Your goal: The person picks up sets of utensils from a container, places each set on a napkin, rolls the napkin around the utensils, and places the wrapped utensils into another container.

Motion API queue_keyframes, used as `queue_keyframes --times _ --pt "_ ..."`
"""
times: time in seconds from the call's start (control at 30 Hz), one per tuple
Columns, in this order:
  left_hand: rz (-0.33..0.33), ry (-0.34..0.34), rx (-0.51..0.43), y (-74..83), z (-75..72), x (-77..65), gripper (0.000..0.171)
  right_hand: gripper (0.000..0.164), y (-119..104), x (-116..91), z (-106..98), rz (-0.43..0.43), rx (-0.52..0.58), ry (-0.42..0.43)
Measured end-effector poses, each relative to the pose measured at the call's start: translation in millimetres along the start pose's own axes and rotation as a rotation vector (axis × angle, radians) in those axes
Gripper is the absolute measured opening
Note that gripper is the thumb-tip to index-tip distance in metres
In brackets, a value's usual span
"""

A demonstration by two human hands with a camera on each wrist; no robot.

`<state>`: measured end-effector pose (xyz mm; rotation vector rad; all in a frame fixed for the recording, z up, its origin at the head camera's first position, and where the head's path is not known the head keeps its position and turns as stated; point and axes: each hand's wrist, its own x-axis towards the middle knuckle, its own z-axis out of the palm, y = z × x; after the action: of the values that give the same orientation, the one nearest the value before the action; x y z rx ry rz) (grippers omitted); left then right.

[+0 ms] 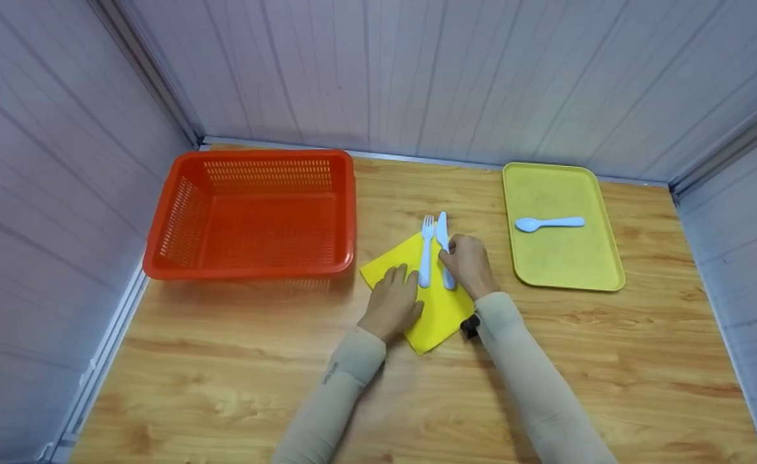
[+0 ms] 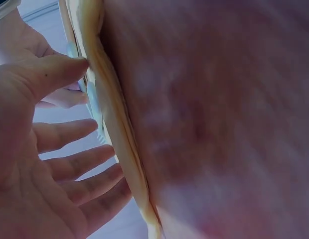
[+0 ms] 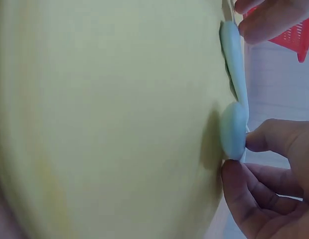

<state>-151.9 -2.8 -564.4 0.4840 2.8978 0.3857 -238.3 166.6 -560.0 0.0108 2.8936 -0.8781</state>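
A folded yellow napkin lies slantwise on the wooden table, with a pale blue plastic fork and a matching knife side by side on it. My right hand pinches the knife between thumb and fingers; in the right wrist view the knife's handle end shows at the fingertips, slightly above the cloth. Resting on the napkin's left part, my left hand has its fingers spread, close to the fork's handle. The left wrist view shows its fingertips touching the napkin's edge.
At the left back stands a red-orange plastic basket with slotted walls. A yellow tray on the right bears a pale blue spoon. Under the right forearm is a small black object. Panel walls enclose the table's back and sides.
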Motion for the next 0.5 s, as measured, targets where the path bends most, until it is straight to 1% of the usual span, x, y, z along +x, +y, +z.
queue_keyframes --times 0.17,0.27,0.5 --pt "-0.003 -0.044 0.023 0.9 -1.1 0.9 0.059 0.017 -3.2 1.2 3.1 -0.009 -0.023 0.004" --pt "-0.004 -0.053 0.038 1.3 -0.8 1.1 0.059 0.018 -4.1 1.4 4.4 -0.012 -0.033 0.01" --pt "-0.011 -0.073 0.054 1.5 -1.9 1.1 0.059 0.022 -5.0 1.9 7.4 -0.013 -0.01 0.021"
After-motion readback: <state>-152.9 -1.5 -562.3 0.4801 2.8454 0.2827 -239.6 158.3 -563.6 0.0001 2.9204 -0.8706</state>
